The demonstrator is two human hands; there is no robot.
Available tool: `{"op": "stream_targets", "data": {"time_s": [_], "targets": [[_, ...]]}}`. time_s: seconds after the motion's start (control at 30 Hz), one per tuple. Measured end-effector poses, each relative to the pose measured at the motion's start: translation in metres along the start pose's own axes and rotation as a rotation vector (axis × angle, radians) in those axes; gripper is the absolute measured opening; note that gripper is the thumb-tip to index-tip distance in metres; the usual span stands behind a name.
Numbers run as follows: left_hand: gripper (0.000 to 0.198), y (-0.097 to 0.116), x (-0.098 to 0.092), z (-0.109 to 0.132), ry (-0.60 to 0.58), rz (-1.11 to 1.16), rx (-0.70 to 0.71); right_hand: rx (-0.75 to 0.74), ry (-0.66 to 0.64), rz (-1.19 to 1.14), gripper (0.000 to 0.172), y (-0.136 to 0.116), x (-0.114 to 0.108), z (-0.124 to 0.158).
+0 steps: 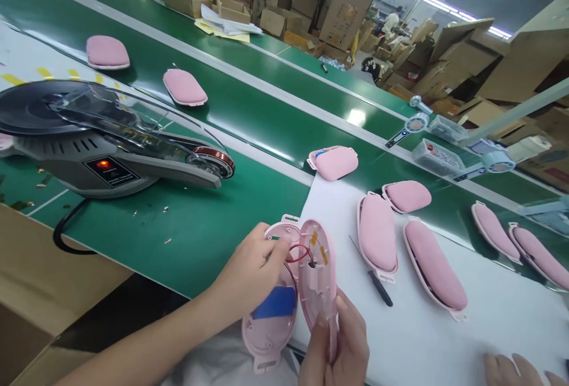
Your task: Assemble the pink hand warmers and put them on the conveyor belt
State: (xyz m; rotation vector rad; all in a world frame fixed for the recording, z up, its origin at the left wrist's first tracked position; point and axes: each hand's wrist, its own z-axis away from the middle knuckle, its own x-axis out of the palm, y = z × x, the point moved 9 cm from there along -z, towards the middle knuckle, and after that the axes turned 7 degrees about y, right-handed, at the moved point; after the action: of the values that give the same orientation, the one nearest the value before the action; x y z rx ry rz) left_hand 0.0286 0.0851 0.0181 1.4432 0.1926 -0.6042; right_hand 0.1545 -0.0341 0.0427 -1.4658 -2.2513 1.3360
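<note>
An opened pink plastic case has two half shells joined by wires. My right hand (340, 338) holds the raised half shell (316, 294) by its lower end, thumb inside and fingers behind. Yellow tape and a white connector block show inside it. The other half shell (269, 332) lies tilted at the table's edge, with a blue battery pack (275, 303) in it. Over its upper part, my left hand (253, 267) has thumb and fingers pinched on the red wire (302, 251), beside a partly hidden green circuit board. The fingertips cover part of the wire.
A black screwdriver (380, 288) lies on the white sheet (427, 350) among several pink cases (377, 235). A grey tape dispenser (120, 160) stands left on the green table. Small fans (415, 122) and clear bins (438, 158) are at right. Another person's hand (511, 371) shows bottom right.
</note>
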Motion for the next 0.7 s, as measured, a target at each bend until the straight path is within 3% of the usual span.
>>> {"op": "stream_targets", "data": {"time_s": [0.2, 0.23, 0.33, 0.47, 0.57, 0.7], "targets": [[0.011, -0.006, 0.008, -0.001, 0.027, -0.023, -0.016, 0.071, -0.017, 0.048, 0.026, 0.01, -0.005, 0.003], [0.011, -0.006, 0.007, -0.001, 0.032, -0.024, -0.001, 0.076, -0.028, 0.055, 0.027, 0.012, -0.005, 0.004], [0.039, -0.003, 0.007, 0.0, 0.031, -0.058, 0.053, 0.08, -0.057, 0.062, 0.028, 0.014, -0.005, 0.007], [0.027, 0.0, 0.009, 0.002, 0.037, -0.164, 0.115, 0.162, -0.097, -0.005, 0.025, 0.016, -0.002, 0.012], [0.023, 0.006, 0.009, 0.004, 0.07, -0.227, 0.184, 0.33, -0.144, -0.096, 0.025, 0.02, 0.004, 0.014], [0.023, 0.013, 0.011, 0.005, 0.064, -0.288, 0.236, 0.547, -0.338, -0.214, 0.049, 0.02, 0.023, 0.019]]}}
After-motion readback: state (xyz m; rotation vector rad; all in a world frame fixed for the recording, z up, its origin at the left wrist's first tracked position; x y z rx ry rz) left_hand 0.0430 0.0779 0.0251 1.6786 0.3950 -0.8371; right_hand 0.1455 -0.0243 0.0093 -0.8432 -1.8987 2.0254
